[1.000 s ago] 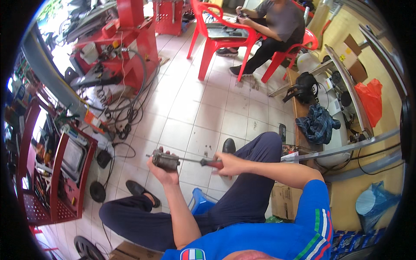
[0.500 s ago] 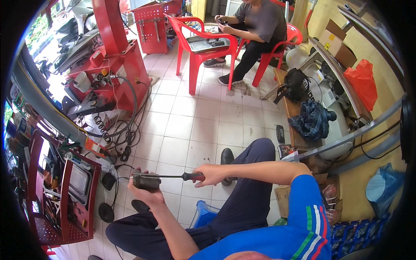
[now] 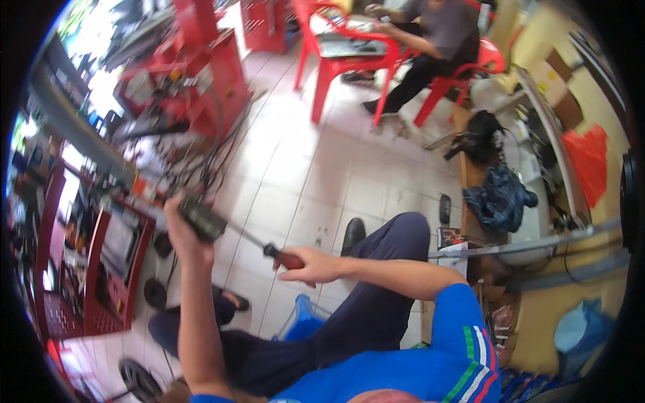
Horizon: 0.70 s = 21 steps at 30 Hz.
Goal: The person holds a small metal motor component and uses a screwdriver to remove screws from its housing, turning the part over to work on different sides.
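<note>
Raised over my left knee, my left hand (image 3: 185, 235) is wrapped round a dark, blocky metal part (image 3: 203, 219); its exact kind is blurred. A long screwdriver (image 3: 271, 250) with a red and black handle lies in my right hand (image 3: 310, 266), fingers closed about the handle. Its thin shaft slants up and left to the metal part. The tip's end is hidden or smeared at the part's edge, so contact cannot be made out.
A red tool cart (image 3: 91, 302) with a tray stands at my left. Beyond it are a red machine (image 3: 218, 80) and cables. Ahead, a person (image 3: 443, 33) sits by a red plastic chair (image 3: 326, 74). A wooden bench (image 3: 463, 188) with bags lines the right.
My left hand has lifted the metal part up and left and tilted it. The screwdriver has turned from level to slanting, its handle lower left. The view has shifted.
</note>
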Each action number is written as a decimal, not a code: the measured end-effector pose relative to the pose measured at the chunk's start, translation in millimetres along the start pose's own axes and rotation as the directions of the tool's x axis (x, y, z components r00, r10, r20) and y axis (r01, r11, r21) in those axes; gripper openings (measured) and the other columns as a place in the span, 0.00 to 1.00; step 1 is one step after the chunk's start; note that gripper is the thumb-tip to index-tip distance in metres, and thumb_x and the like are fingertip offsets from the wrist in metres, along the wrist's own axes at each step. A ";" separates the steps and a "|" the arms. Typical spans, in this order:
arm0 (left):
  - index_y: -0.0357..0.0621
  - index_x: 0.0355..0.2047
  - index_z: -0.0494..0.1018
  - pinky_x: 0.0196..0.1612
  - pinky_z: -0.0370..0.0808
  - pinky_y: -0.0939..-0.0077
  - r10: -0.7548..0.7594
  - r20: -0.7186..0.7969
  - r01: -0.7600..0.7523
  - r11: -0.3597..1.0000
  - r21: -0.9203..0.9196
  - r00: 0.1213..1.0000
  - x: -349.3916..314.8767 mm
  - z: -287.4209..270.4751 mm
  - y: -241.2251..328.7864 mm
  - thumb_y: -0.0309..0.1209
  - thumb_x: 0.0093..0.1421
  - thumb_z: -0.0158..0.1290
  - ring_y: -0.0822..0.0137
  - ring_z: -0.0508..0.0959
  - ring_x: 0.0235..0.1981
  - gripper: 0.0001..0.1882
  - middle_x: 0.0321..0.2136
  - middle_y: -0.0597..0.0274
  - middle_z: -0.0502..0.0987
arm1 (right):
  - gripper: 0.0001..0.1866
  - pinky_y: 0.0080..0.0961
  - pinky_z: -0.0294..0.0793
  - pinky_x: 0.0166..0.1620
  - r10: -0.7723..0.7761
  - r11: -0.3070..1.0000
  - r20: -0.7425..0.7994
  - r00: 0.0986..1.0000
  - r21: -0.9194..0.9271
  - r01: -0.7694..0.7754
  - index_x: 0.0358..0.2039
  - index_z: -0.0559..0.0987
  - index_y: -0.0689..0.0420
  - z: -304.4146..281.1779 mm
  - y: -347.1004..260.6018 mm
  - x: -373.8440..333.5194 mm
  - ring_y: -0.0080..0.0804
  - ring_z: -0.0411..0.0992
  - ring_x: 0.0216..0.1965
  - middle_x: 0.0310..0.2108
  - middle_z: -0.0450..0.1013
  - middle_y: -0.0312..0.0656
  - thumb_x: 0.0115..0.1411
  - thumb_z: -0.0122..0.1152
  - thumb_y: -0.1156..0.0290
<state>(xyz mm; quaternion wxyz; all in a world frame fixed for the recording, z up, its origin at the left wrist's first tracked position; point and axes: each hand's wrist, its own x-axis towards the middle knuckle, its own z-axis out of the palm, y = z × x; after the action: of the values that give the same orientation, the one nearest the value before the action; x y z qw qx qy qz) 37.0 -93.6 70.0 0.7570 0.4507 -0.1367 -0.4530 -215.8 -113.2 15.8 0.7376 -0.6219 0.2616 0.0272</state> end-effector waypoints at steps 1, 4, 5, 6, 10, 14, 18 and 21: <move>0.44 0.45 0.68 0.37 0.79 0.68 -0.049 0.033 0.049 0.999 -0.006 0.998 2.7 1.3 2.3 0.44 0.62 0.49 0.63 0.80 0.35 0.18 0.42 0.56 0.79 | 0.26 0.28 0.74 0.29 -0.133 0.978 -0.034 0.991 -0.166 0.126 0.49 0.69 0.62 2.0 4.6 -2.1 0.33 0.73 0.29 0.31 0.69 0.41 0.57 0.68 0.62; 0.38 0.45 0.73 0.37 0.79 0.64 -0.137 0.023 0.137 0.991 0.009 0.990 17.5 4.0 -8.7 0.44 0.61 0.45 0.60 0.80 0.34 0.23 0.37 0.52 0.80 | 0.27 0.33 0.75 0.44 -0.489 0.762 -0.102 0.866 -0.533 0.368 0.48 0.69 0.63 4.7 19.7 -2.7 0.38 0.72 0.36 0.34 0.69 0.43 0.53 0.70 0.65; 0.38 0.44 0.73 0.37 0.79 0.63 -0.161 0.035 0.162 0.987 -0.016 0.986 18.3 3.2 -13.0 0.44 0.61 0.45 0.60 0.79 0.34 0.22 0.37 0.52 0.80 | 0.26 0.32 0.74 0.44 -0.557 0.749 -0.159 0.816 -0.521 0.410 0.49 0.68 0.62 9.8 24.7 -0.4 0.35 0.72 0.39 0.37 0.69 0.42 0.55 0.70 0.65; 0.37 0.44 0.73 0.38 0.79 0.63 -0.185 0.063 0.188 0.981 -0.041 0.981 18.3 2.1 -16.4 0.44 0.60 0.45 0.59 0.79 0.33 0.22 0.37 0.52 0.80 | 0.25 0.30 0.74 0.45 -0.618 0.732 -0.228 0.753 -0.516 0.444 0.49 0.68 0.61 14.8 28.4 2.6 0.32 0.73 0.41 0.41 0.69 0.41 0.57 0.70 0.66; 0.38 0.45 0.72 0.40 0.78 0.61 -0.188 0.008 0.188 0.978 -0.085 0.982 20.5 -2.4 -37.2 0.46 0.61 0.43 0.58 0.77 0.33 0.24 0.38 0.51 0.78 | 0.27 0.29 0.78 0.35 0.216 0.974 -0.211 0.953 0.118 -0.195 0.49 0.68 0.64 20.1 15.1 9.4 0.27 0.75 0.32 0.30 0.72 0.42 0.57 0.70 0.63; 0.40 0.45 0.70 0.40 0.78 0.60 -0.252 -0.015 0.251 0.967 -0.054 0.968 31.2 -6.2 -44.1 0.46 0.61 0.44 0.58 0.77 0.35 0.23 0.40 0.53 0.77 | 0.25 0.25 0.75 0.35 0.058 0.997 -0.107 0.993 -0.036 -0.062 0.51 0.68 0.63 5.5 13.1 6.4 0.24 0.74 0.31 0.28 0.71 0.38 0.61 0.65 0.62; 0.42 0.45 0.69 0.40 0.78 0.60 -0.275 0.031 0.277 0.959 -0.066 0.961 41.6 -10.2 -34.9 0.45 0.61 0.45 0.60 0.77 0.36 0.21 0.43 0.54 0.77 | 0.23 0.27 0.73 0.44 -0.365 0.908 -0.304 0.880 -0.323 0.265 0.51 0.68 0.62 6.1 22.9 12.1 0.28 0.74 0.39 0.34 0.71 0.40 0.59 0.66 0.69; 0.44 0.47 0.67 0.40 0.78 0.61 -0.253 0.054 0.256 0.965 -0.063 0.966 41.6 -6.7 -31.1 0.44 0.61 0.46 0.60 0.78 0.37 0.20 0.45 0.54 0.76 | 0.20 0.27 0.73 0.42 0.040 0.996 -0.292 0.956 0.092 -0.013 0.46 0.67 0.61 9.7 6.7 15.2 0.27 0.74 0.38 0.32 0.71 0.39 0.60 0.66 0.71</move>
<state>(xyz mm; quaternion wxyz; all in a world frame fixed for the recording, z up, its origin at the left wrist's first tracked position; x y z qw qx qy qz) 46.6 -129.3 32.8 0.7045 0.4273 -0.0789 -0.5611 -201.7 -107.0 4.2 0.7170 -0.5821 0.3776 -0.0672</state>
